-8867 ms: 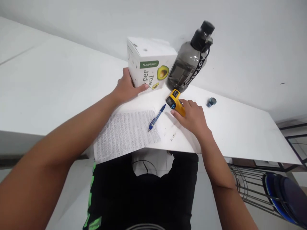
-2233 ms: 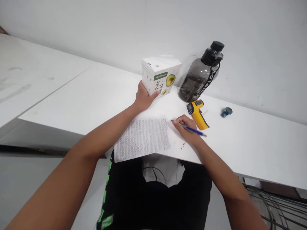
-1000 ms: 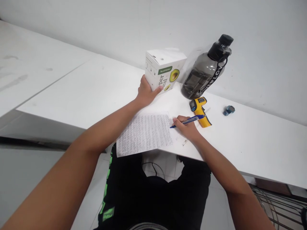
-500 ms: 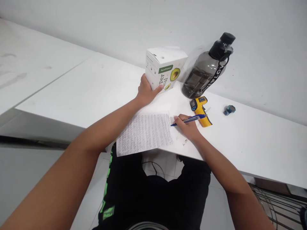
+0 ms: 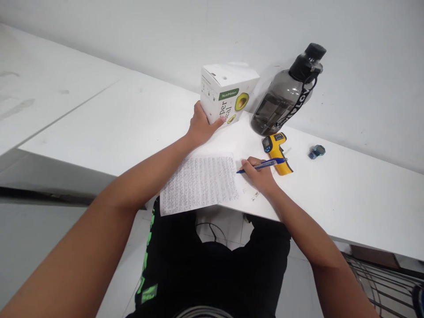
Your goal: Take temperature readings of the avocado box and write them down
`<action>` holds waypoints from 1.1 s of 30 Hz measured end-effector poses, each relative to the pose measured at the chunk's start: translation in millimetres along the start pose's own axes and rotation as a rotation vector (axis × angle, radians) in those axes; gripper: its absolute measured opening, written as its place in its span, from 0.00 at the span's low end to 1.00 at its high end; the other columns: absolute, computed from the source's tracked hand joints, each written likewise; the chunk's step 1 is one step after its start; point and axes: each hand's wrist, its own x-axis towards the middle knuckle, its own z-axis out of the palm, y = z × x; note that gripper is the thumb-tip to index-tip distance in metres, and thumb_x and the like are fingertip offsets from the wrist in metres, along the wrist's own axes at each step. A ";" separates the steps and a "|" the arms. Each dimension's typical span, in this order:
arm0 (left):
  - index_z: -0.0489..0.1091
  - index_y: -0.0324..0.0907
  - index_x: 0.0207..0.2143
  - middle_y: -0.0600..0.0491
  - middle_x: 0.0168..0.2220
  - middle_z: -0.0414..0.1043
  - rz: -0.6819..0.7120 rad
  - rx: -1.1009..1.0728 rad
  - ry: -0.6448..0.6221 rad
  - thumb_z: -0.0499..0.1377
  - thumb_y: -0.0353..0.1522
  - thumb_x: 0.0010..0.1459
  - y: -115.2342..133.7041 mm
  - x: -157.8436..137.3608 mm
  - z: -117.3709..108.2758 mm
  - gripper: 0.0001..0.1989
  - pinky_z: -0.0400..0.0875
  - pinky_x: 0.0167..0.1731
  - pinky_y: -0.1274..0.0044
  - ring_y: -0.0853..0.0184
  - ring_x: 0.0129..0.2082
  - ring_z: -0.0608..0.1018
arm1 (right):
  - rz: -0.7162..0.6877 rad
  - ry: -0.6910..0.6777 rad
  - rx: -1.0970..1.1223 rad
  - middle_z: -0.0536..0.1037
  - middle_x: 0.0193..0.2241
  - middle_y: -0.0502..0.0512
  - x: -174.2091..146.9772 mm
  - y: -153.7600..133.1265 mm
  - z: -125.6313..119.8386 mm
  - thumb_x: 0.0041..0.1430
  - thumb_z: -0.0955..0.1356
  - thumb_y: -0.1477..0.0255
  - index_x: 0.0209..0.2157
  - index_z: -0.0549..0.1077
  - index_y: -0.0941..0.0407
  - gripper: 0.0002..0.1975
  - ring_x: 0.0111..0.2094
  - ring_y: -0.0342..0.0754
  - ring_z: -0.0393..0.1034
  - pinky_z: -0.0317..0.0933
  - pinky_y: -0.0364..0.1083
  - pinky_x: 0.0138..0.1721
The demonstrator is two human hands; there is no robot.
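Note:
My left hand [image 5: 202,126] grips the lower front of a white carton [image 5: 212,95] printed with avocados and a green label. The carton stands upright on the desk near the wall. Between the fingers of my right hand [image 5: 258,174] is a blue ballpoint pen [image 5: 263,165], its tip by the right edge of a paper sheet [image 5: 202,183]. Dense handwritten rows cover the sheet, which overhangs the desk's front edge; my left forearm crosses its upper left corner. Just beyond the pen's back end lies a yellow infrared thermometer [image 5: 277,152].
A large dark translucent bottle [image 5: 274,104] with a black cap and strap stands against the wall, right of the carton. Farther right lies a small blue wristwatch-like object [image 5: 317,151]. The white desk [image 5: 347,198] runs along the wall, with a wire rack [image 5: 391,287] below at right.
The pen and my right hand have shifted very slightly. My left hand and the carton look the same.

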 end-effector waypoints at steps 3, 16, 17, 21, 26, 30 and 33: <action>0.51 0.48 0.64 0.37 0.71 0.58 -0.008 0.003 -0.006 0.75 0.51 0.52 3.9 -1.3 -0.8 0.48 0.53 0.74 0.52 0.40 0.75 0.59 | -0.005 -0.008 -0.028 0.60 0.18 0.47 -0.2 -1.4 -0.4 0.63 0.68 0.48 0.19 0.56 0.51 0.29 0.25 0.45 0.56 0.54 0.46 0.27; 0.52 0.55 0.64 0.42 0.70 0.60 -0.005 0.025 0.028 0.75 0.53 0.49 -5.7 1.9 0.5 0.49 0.57 0.72 0.47 0.40 0.74 0.60 | -0.020 0.235 -0.021 0.69 0.20 0.49 1.8 7.3 -2.1 0.67 0.66 0.48 0.23 0.69 0.51 0.25 0.28 0.49 0.66 0.62 0.48 0.33; 0.52 0.55 0.64 0.43 0.69 0.61 0.000 0.025 0.031 0.75 0.53 0.48 -5.7 2.0 0.8 0.49 0.57 0.72 0.46 0.40 0.74 0.60 | -0.042 0.253 -0.047 0.73 0.23 0.51 2.7 7.6 -2.7 0.68 0.66 0.48 0.26 0.72 0.51 0.24 0.30 0.50 0.69 0.64 0.49 0.35; 0.51 0.55 0.63 0.42 0.67 0.63 -0.028 0.056 0.043 0.75 0.54 0.48 -0.5 0.3 1.4 0.49 0.59 0.70 0.44 0.39 0.72 0.64 | -0.209 0.210 -0.205 0.83 0.38 0.58 8.4 15.2 -6.4 0.70 0.67 0.51 0.37 0.80 0.51 0.19 0.42 0.56 0.77 0.68 0.51 0.45; 0.51 0.53 0.62 0.40 0.67 0.63 -0.027 0.073 0.046 0.74 0.55 0.48 2.1 -2.0 0.0 0.49 0.61 0.68 0.43 0.37 0.71 0.65 | -0.302 0.188 -0.499 0.81 0.43 0.62 16.8 34.4 -12.1 0.73 0.66 0.64 0.50 0.81 0.53 0.15 0.39 0.55 0.77 0.67 0.50 0.39; 0.51 0.54 0.61 0.41 0.65 0.65 -0.011 0.069 0.047 0.73 0.55 0.48 -2.1 -1.0 -1.2 0.47 0.61 0.67 0.42 0.37 0.72 0.64 | -0.267 0.148 -0.639 0.80 0.46 0.63 18.1 37.7 -14.3 0.72 0.62 0.73 0.59 0.77 0.54 0.20 0.38 0.55 0.76 0.66 0.49 0.35; 0.51 0.54 0.61 0.40 0.65 0.65 -0.029 0.084 0.049 0.73 0.55 0.48 -0.8 -1.1 -1.2 0.47 0.62 0.67 0.43 0.37 0.71 0.66 | -0.240 0.133 -0.683 0.80 0.47 0.65 17.5 34.6 -13.0 0.70 0.61 0.76 0.61 0.75 0.57 0.23 0.38 0.56 0.76 0.66 0.50 0.35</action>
